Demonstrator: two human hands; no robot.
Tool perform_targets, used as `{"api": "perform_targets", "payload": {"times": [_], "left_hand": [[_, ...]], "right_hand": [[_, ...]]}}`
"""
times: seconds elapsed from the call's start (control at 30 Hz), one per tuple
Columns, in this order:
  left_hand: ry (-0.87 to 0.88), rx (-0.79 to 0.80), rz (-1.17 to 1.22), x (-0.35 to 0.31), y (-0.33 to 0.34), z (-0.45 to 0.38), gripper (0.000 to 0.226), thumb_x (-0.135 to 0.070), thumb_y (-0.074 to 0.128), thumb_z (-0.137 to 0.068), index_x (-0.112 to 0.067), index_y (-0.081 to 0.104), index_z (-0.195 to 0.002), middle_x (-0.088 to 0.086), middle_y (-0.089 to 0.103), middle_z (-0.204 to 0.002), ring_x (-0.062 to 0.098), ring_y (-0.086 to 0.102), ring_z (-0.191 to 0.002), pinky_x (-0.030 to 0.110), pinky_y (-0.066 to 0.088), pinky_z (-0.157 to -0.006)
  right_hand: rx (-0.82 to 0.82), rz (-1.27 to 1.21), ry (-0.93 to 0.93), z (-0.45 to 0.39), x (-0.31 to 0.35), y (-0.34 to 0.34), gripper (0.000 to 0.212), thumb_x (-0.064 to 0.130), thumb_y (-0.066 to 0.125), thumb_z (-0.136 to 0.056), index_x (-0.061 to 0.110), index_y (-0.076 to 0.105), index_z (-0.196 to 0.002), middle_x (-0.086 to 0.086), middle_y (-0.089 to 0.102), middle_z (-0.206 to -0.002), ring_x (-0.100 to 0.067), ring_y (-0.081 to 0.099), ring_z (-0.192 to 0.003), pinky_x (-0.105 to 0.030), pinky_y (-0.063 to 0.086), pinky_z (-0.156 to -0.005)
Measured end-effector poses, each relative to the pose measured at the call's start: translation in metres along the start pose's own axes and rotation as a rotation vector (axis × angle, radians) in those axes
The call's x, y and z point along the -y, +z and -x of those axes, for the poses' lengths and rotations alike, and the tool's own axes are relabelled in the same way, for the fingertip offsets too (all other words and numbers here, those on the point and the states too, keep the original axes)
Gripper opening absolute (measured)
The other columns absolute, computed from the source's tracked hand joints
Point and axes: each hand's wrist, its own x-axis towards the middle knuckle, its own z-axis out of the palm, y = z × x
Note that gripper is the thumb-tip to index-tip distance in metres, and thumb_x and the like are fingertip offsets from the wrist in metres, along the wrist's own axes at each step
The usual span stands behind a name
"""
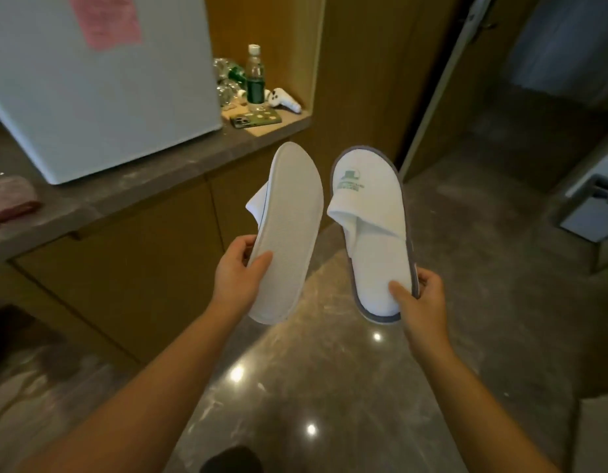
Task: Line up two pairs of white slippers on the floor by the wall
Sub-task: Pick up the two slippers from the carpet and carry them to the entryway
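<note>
White terry slippers, one in each hand, both held up in the air over the glossy grey marble floor (329, 387), so honestly the task looks barely started. The left hand (236, 274) has its thumb and fingers pinched around the heel half of a white slipper with its pale textured sole (288, 233) facing the camera. The right hand (420, 298) is closed on the heel of the other white slipper with grey trim and a green printed logo (370, 227), this one facing up, thumb pressed on the insole. The two slippers sit just beside each other, not touching, toes pointing away from the person.

Relative to the floor: nothing is lined up on it anywhere I can see. The brown wooden cabinet front (132, 268) rises from the floor on the left, which seems a likely place for them. The second pair isn't visible at all.

So what's left, as far as I can tell: flip the left one sole-down, put both down side by side, then fetch and place the other pair.
</note>
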Motion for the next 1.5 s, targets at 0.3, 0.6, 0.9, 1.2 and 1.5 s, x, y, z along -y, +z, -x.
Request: {"api": "perform_targets", "payload": {"times": [0.3,0.6,0.9,1.2,1.5], "left_hand": [[0.059,0.145,-0.041,-0.024,0.147,-0.1,0.023,-0.016,0.055,-0.082,-0.014,0.053,-0.104,-0.009,0.053,-0.088,0.001,0.05,-0.078,0.018,0.038,-0.061],[-0.083,0.121,-0.017,-0.02,0.264,-0.26,0.023,-0.013,0.055,-0.083,-0.009,0.053,-0.106,0.001,0.055,-0.098,0.013,0.05,-0.083,0.019,0.038,-0.063],[-0.307,-0.072,-0.1,0.014,0.329,-0.354,0.023,-0.011,0.056,-0.082,-0.008,0.055,-0.104,0.003,0.056,-0.095,0.021,0.052,-0.086,0.033,0.038,-0.075],[-0.65,-0.454,-0.096,0.088,0.439,-0.4,0.026,-0.016,0.054,-0.083,-0.012,0.053,-0.109,0.001,0.055,-0.097,0.019,0.052,-0.087,0.035,0.04,-0.075],[-0.753,-0.466,-0.106,0.223,0.527,-0.436,0.027,-0.016,0.056,-0.083,-0.013,0.053,-0.11,-0.002,0.055,-0.096,0.014,0.051,-0.082,0.021,0.037,-0.064]], "right_hand": [[-0.172,-0.035,0.095,-0.131,-0.034,-0.061,0.038,0.005,0.058,-0.082,0.005,0.041,-0.116,-0.005,0.047,-0.106,-0.019,0.048,-0.095,-0.028,0.042,-0.072],[-0.078,0.063,0.151,-0.344,-0.029,-0.051,0.038,0.005,0.059,-0.081,0.004,0.041,-0.116,-0.012,0.05,-0.114,-0.023,0.049,-0.1,-0.037,0.045,-0.081],[0.189,0.133,0.233,-0.518,-0.06,-0.022,0.038,0.007,0.058,-0.082,0.003,0.042,-0.116,-0.012,0.051,-0.113,-0.023,0.05,-0.098,-0.035,0.046,-0.08],[0.548,0.29,0.273,-0.692,-0.163,0.013,0.038,0.007,0.06,-0.08,-0.002,0.044,-0.114,-0.018,0.055,-0.115,-0.03,0.054,-0.103,-0.038,0.049,-0.08],[0.539,0.372,0.293,-0.765,-0.322,0.057,0.028,0.001,0.059,-0.078,-0.01,0.051,-0.103,-0.026,0.06,-0.104,-0.038,0.058,-0.094,-0.035,0.05,-0.072]]}}
